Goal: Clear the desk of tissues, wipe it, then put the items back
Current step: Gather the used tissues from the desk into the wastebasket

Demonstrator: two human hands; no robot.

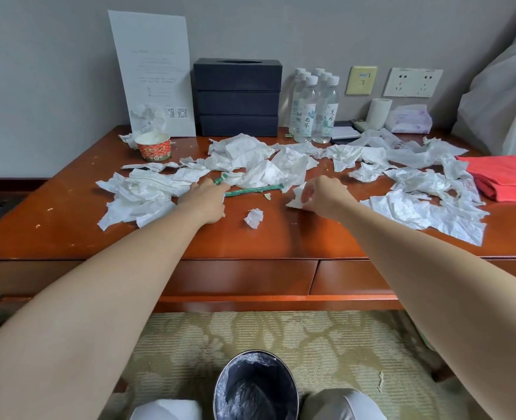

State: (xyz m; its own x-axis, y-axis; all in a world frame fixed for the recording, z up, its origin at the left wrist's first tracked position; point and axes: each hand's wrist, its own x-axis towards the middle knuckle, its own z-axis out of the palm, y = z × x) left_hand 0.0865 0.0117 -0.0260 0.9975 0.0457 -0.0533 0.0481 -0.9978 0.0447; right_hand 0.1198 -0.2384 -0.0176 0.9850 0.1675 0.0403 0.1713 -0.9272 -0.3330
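Tissues (pixel 250 165) all over the desk (pixel 68 231), way too many crumpled sheets to count, spread L to R across the middle. Plus 1 small tissue ball (pixel 254 217) alone nearer the front edge, btwn both arms.

R hand (pixel 320 195) pinching 1 tissue scrap (pixel 296 197), fingers curled round it, right by the central heap. Can't tell if the scrap's lower corner touches the wood.

L hand (pixel 203 201) knuckles-up at the edge of the left heap, fingertips right at 1 green wrapper strip (pixel 252 190). Can't tell if gripping anything or just touching, fingers mostly hidden behind the hand itself.

Along the back wall, L to R:
- 1 printed sheet (pixel 153 71) leaning upright
- 1 red paper cup (pixel 153 147) in front of it, white stuff inside
- 1 black box (pixel 237 97) w/ a slot on top
- 6 water bottles (pixel 314 110) in a tight cluster
- 1 white roll (pixel 378 113) standing
- 1 soft tissue pack (pixel 411 119)

1 red cloth (pixel 505 177) folded at far R, tissue edges touching it. 2 drawers (pixel 244 275) on the desk front. Down on the carpet, 1 lined bin (pixel 259 389) btwn the knees, just in front of the desk.
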